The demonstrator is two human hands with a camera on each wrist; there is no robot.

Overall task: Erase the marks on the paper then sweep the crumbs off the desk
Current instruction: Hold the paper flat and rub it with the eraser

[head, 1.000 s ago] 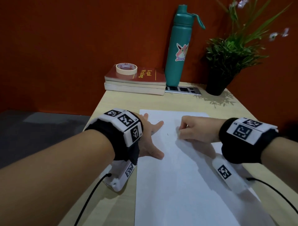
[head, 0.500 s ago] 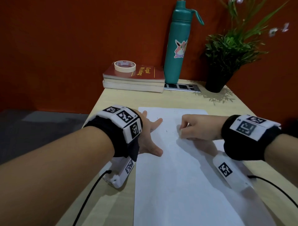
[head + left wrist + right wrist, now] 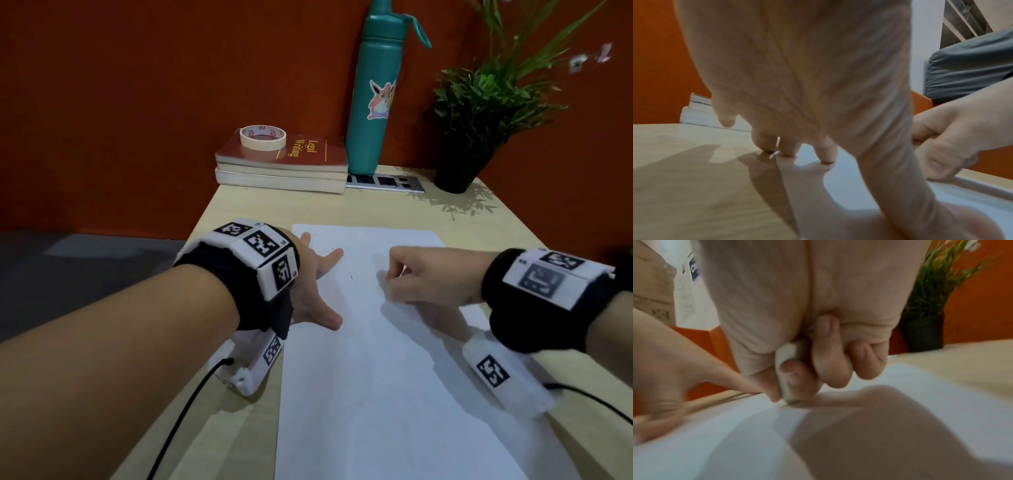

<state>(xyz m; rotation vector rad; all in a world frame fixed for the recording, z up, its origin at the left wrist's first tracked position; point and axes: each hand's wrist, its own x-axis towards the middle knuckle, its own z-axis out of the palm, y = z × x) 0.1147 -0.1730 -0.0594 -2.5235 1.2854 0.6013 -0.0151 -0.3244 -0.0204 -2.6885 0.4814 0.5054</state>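
Note:
A white sheet of paper [image 3: 370, 377] lies lengthwise on the pale wooden desk [image 3: 239, 212]. My left hand [image 3: 317, 284] presses flat on the sheet's left edge, fingers spread; its fingertips [image 3: 826, 155] touch the paper [image 3: 849, 191]. My right hand [image 3: 421, 277] is curled, pinching a small white eraser [image 3: 788, 368] whose lower end meets the paper [image 3: 735, 434] near the upper middle. A few tiny dark specks [image 3: 351, 277] lie on the sheet between the hands. The eraser is hidden in the head view.
At the desk's back stand stacked books [image 3: 281, 168] with a tape roll [image 3: 262, 137] on top, a teal bottle [image 3: 373, 102], a flat marker strip [image 3: 385, 181] and a potted plant [image 3: 469, 137]. The desk's left edge drops to grey floor [image 3: 85, 267].
Both hands have kept their places on the paper. The right hand has shifted only slightly with the eraser, and the camera has tilted a little.

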